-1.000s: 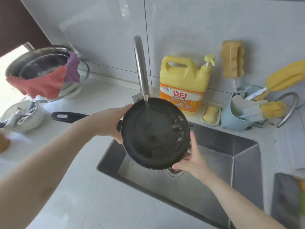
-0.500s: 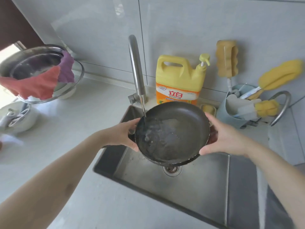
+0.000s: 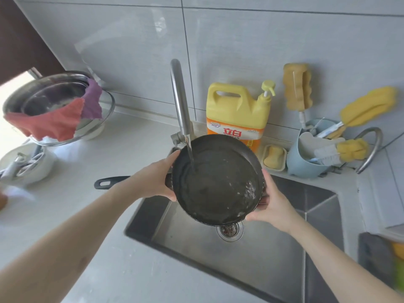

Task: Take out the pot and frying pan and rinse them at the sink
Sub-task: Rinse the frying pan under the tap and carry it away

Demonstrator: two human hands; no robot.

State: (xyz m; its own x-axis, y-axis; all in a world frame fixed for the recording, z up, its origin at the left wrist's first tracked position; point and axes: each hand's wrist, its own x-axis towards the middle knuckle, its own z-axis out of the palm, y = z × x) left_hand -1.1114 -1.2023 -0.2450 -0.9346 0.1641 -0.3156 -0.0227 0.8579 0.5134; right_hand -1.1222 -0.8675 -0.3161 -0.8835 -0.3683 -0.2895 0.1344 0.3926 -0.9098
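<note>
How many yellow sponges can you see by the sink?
4: sponge brush against the wall, long sponge wand and small sponge brush in the blue holder, sponge in the dish. More may be hidden.

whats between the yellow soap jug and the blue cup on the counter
In the head view, a small soap dish holding a yellow sponge sits between the soap jug and the blue cup, behind the frying pan.

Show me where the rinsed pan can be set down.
Bare counter between the steel bowls and faucet, and along the sink's near-left edge. Crowded behind the sink: detergent jug, soap dish, blue brush caddy.
</note>
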